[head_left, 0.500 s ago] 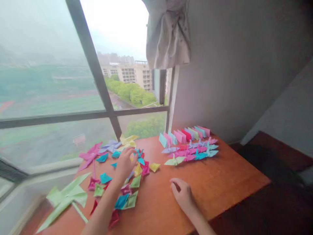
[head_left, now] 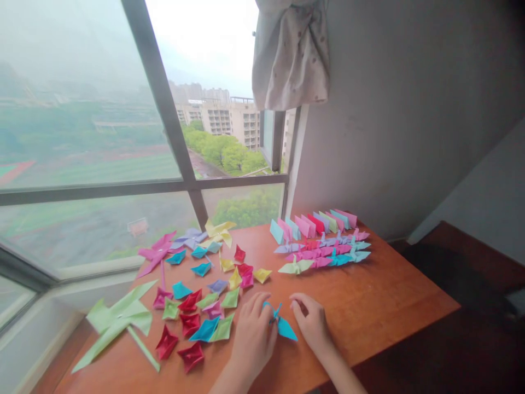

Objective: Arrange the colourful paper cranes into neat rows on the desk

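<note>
Blue folded-paper crane (head_left: 286, 329) is pinched in the left hand (head_left: 255, 331). Nearby, the right hand (head_left: 310, 322) curls, fingertip contact unclear.

- Left hand (head_left: 255, 334): fingers on blue paper crane (head_left: 287, 329), low over wooden table (head_left: 324, 345).
- Right hand (head_left: 312, 323): fingers curled, just beside the crane, apart from it.
- Left of hands: scattered folded paper boats (head_left: 191, 324), red, blue, green, yellow, pink, purple.
- Pinwheels: large green pinwheel (head_left: 121, 319) at table's left; pink pinwheel (head_left: 159, 251), purple pinwheel (head_left: 191, 239), yellow pinwheel (head_left: 220, 233) by window (head_left: 82, 98).
- Far right: rows of paper cranes (head_left: 314, 254); behind them, upright folded papers (head_left: 315, 225).
- Above: tied spotted curtain (head_left: 291, 60).
</note>
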`<state>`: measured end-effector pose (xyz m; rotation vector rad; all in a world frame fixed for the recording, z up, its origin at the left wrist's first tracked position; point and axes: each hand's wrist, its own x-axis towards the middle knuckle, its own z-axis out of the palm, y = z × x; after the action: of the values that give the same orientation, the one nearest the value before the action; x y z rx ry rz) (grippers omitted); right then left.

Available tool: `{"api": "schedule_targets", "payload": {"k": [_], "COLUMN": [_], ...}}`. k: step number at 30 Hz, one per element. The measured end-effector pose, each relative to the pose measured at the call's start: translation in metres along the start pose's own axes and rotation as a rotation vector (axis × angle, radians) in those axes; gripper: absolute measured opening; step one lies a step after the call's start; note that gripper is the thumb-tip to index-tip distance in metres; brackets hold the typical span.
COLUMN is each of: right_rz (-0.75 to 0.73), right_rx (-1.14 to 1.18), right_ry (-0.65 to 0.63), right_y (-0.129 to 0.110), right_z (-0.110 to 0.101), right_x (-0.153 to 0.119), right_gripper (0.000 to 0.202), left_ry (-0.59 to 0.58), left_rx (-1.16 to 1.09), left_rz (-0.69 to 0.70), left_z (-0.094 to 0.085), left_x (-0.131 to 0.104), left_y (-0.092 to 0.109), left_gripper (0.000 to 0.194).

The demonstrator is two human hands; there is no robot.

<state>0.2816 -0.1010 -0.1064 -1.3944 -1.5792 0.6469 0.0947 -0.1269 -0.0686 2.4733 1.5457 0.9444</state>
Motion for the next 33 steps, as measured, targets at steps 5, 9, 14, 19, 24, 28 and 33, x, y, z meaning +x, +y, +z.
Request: {"api": "schedule_targets", "payload": {"k": [5, 9, 14, 19, 24, 28, 33], "right_rz": [-0.026, 0.015, 0.125, 0.206, 0.232, 0.245, 0.292], "right_rx": [-0.005, 0.047, 0.207, 0.202, 0.100, 0.133, 0.340], "right_ry": [-0.045, -0.086, -0.117, -0.198, -0.192, -0.114, -0.062], "right_y": [-0.001, -0.005, -0.010, -0.018, -0.009, 0.003, -0.002], "right_z": [0.001, -0.002, -0.010, -0.022, -0.013, 0.001, 0.012], "right_x": [0.000, 0.002, -0.001, -0.024, -0.048, -0.050, -0.040], "right_gripper": [0.026, 0.033, 0.050, 0.050, 0.039, 0.036, 0.040], "left_ry": [-0.115, -0.158, -0.175, -0.191, -0.230, -0.201, -0.133], "left_rx": [-0.079, -0.203, -0.286, -0.304, -0.365, -0.483, -0.475], "left_rz": [-0.017, -0.082, -0.118, -0.122, -0.085, -0.133, -0.225], "left_z": [-0.006, -0.011, -0.014, -0.015, -0.020, -0.017, -0.002], "left_x": [-0.018, -0.022, -0.017, -0.017, -0.016, -0.016, -0.021], "left_y": [0.000, 0.001, 0.001, 0.003, 0.005, -0.001, -0.011], "left_gripper": [0.007, 0.004, 0.010, 0.006, 0.015, 0.024, 0.026]}}
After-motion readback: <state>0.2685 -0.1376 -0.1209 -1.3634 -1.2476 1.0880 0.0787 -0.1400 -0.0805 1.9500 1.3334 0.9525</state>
